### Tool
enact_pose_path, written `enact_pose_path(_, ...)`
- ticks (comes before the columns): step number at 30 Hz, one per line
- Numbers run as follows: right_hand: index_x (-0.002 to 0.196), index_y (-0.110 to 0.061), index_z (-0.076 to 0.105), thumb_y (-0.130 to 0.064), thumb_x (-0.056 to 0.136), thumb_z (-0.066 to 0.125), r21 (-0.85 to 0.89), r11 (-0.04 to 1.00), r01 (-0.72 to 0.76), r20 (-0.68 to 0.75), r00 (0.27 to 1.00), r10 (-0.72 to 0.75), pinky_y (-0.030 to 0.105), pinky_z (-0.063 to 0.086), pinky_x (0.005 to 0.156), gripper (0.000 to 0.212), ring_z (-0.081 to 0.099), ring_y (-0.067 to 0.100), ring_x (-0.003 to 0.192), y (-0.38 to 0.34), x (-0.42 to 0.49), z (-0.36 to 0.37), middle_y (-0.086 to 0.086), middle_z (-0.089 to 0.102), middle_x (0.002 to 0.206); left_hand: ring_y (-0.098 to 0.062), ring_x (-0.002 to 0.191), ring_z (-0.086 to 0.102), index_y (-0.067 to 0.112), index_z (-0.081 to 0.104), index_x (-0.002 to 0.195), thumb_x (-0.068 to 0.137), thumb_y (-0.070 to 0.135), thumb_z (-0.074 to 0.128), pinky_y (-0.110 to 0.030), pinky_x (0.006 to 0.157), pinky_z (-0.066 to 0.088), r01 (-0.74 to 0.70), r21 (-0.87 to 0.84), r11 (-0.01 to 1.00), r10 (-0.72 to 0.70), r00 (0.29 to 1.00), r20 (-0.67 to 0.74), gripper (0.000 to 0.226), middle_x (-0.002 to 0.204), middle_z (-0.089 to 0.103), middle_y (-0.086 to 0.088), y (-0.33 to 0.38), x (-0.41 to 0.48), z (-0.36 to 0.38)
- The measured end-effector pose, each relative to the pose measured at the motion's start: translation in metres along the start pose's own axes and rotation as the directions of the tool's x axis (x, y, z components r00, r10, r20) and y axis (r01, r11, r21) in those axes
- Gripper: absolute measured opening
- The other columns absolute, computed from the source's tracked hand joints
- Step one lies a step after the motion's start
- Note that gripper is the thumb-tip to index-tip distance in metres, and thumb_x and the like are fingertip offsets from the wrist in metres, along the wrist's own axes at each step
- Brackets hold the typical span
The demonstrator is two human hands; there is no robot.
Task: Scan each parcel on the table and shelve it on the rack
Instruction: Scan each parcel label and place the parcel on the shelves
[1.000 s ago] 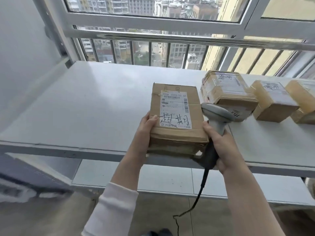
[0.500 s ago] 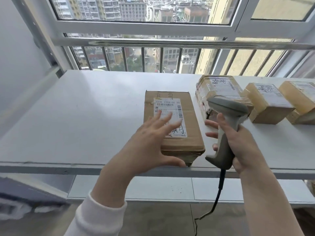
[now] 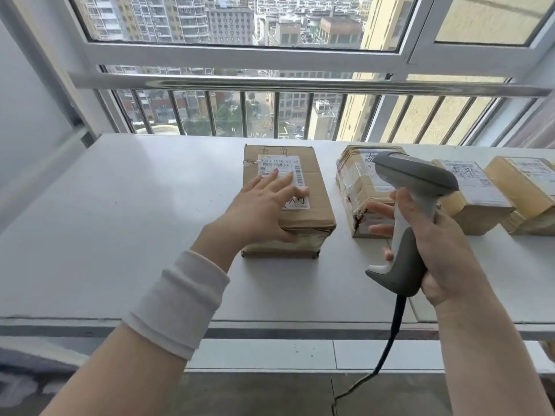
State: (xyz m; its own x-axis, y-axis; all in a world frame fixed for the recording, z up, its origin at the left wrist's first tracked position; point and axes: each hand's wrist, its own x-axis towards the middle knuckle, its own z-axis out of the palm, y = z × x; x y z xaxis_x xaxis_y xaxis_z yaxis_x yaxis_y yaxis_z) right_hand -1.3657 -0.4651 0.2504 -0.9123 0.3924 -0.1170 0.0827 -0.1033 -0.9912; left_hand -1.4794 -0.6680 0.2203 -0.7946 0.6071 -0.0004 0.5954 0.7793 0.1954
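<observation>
Parcel (image 3: 318, 190) we're dealing with sits flat on the white surface (image 3: 135, 205), label (image 3: 279, 165) up, long side running away from us toward the window. Our left hand (image 3: 258, 211) is right on top of it. The fingers (image 3: 295, 192) are straight and spread across the near half of the label, and the thumb is hooked over the near edge. So the left is clearly the closer hand, no reach needed. Our right hand (image 3: 444, 247) is wrapped round the handle of the scanner (image 3: 414, 175), off to the parcel's right, with its head up in front of the next box (image 3: 354, 181). If a scan is coming, we reckon those fingers need to slide off the barcode and the scanner has to swing left.
</observation>
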Motion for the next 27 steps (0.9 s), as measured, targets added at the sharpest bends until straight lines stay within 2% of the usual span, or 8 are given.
enact_pose_path(2, 0.090, -0.024, 0.063, -0.045, 0.079, 0.062, 0.011, 1.000, -0.002, -0.002, 1.000, 0.002, 0.022, 0.044, 0.039, 0.024, 0.068, 0.011, 0.061, 0.000, 0.006, 0.000, -0.008, 0.076, 0.085, -0.016, 0.147, -0.003, 0.040, 0.024, 0.144, 0.073, 0.051, 0.071, -0.033, 0.118, -0.004, -0.002, -0.002, 1.000, 0.002, 1.000, 0.003, 0.086, 0.160, 0.006, 0.005, -0.006, 0.009, -0.002)
enact_pose_path(5, 0.088, -0.022, 0.064, -0.047, 0.071, 0.063, 0.040, 0.999, -0.009, 0.012, 1.000, 0.009, 0.022, 0.043, 0.039, 0.030, 0.067, 0.013, 0.061, -0.001, 0.015, 0.002, -0.003, 0.076, 0.089, -0.016, 0.147, -0.003, 0.039, 0.024, 0.144, 0.073, 0.050, 0.072, -0.034, 0.118, -0.004, -0.007, 0.001, 1.000, 0.007, 1.000, 0.007, 0.086, 0.160, 0.007, 0.004, -0.014, 0.021, -0.002)
enact_pose_path(10, 0.090, -0.018, 0.061, -0.044, 0.071, 0.065, 0.076, 0.997, -0.016, 0.035, 0.999, 0.013, 0.021, 0.041, 0.037, 0.032, 0.064, 0.014, 0.056, -0.003, 0.030, 0.007, 0.000, 0.076, 0.088, -0.016, 0.147, -0.002, 0.040, 0.026, 0.143, 0.072, 0.052, 0.072, -0.034, 0.118, -0.004, -0.016, -0.010, 1.000, 0.016, 1.000, 0.013, 0.086, 0.160, 0.008, 0.005, -0.025, 0.038, -0.005)
enact_pose_path(14, 0.091, -0.018, 0.063, -0.036, 0.085, 0.063, 0.067, 0.997, -0.026, 0.027, 0.999, 0.024, 0.021, 0.042, 0.037, 0.019, 0.063, 0.013, 0.053, -0.003, 0.038, 0.009, -0.002, 0.076, 0.087, -0.016, 0.147, -0.002, 0.040, 0.027, 0.143, 0.071, 0.052, 0.072, -0.034, 0.117, -0.005, -0.023, -0.018, 1.000, 0.023, 1.000, 0.015, 0.085, 0.159, 0.008, 0.005, -0.030, 0.045, -0.006)
enact_pose_path(19, 0.102, -0.016, 0.061, -0.029, 0.090, 0.061, 0.068, 0.996, -0.059, 0.033, 0.998, 0.057, 0.022, 0.043, 0.038, 0.018, 0.065, 0.012, 0.057, -0.002, 0.036, 0.012, 0.001, 0.076, 0.091, -0.016, 0.147, -0.006, 0.040, 0.022, 0.145, 0.072, 0.060, 0.067, -0.034, 0.117, -0.008, -0.028, -0.003, 1.000, 0.028, 0.999, 0.028, 0.088, 0.160, 0.003, 0.004, -0.030, 0.042, -0.006)
enact_pose_path(22, 0.111, -0.015, 0.059, -0.028, 0.092, 0.058, 0.078, 0.995, -0.070, 0.058, 0.996, 0.065, 0.022, 0.043, 0.039, 0.023, 0.066, 0.014, 0.061, 0.001, 0.026, 0.011, 0.003, 0.076, 0.095, -0.015, 0.146, -0.010, 0.039, 0.021, 0.146, 0.076, 0.064, 0.058, -0.036, 0.117, -0.010, 0.005, -0.146, 0.989, 0.013, 0.992, 0.125, 0.083, 0.160, 0.000, 0.001, -0.027, 0.037, -0.020)
enact_pose_path(24, 0.111, -0.016, 0.060, -0.029, 0.092, 0.057, 0.090, 0.994, -0.060, 0.057, 0.997, 0.055, 0.022, 0.044, 0.039, 0.023, 0.068, 0.014, 0.062, 0.003, 0.014, 0.005, 0.002, 0.076, 0.096, -0.018, 0.147, 0.001, 0.034, 0.024, 0.147, 0.080, 0.061, 0.053, -0.037, 0.117, 0.001, 0.055, -0.328, 0.943, -0.016, 0.993, 0.121, 0.078, 0.160, 0.007, -0.001, -0.020, 0.031, -0.034)
enact_pose_path(27, 0.110, -0.022, 0.059, -0.031, 0.091, 0.054, 0.153, 0.988, -0.001, 0.003, 1.000, 0.001, 0.024, 0.046, 0.042, 0.022, 0.066, 0.014, 0.061, 0.006, -0.009, -0.010, 0.003, 0.075, 0.096, -0.015, 0.139, 0.032, 0.029, 0.039, 0.140, 0.077, 0.061, 0.044, -0.036, 0.114, 0.023, -0.072, -0.589, 0.805, 0.001, 0.993, -0.121, 0.071, 0.150, 0.036, 0.002, 0.004, 0.019, -0.046)
